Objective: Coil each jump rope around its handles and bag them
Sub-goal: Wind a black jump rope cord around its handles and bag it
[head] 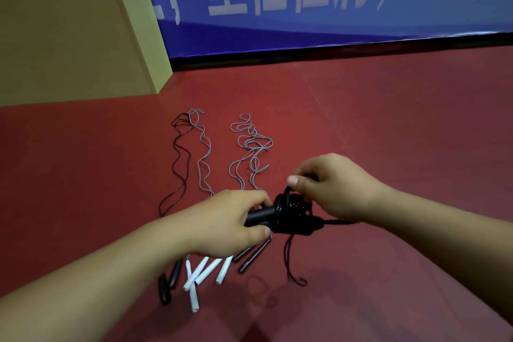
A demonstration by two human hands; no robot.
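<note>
Red floor. Left hand grips black handles; right hand pinches cord; we'd keep turns tight, tail below.

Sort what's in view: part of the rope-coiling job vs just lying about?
Job:
- black jump rope, part-coiled on its handles, held by left hand
- right hand pinching its cord
- uncoiled ropes on the floor: black cord, grey cords, white handles, black handles

Lying about:
- tan box
- blue banner

No bag visible.
</note>
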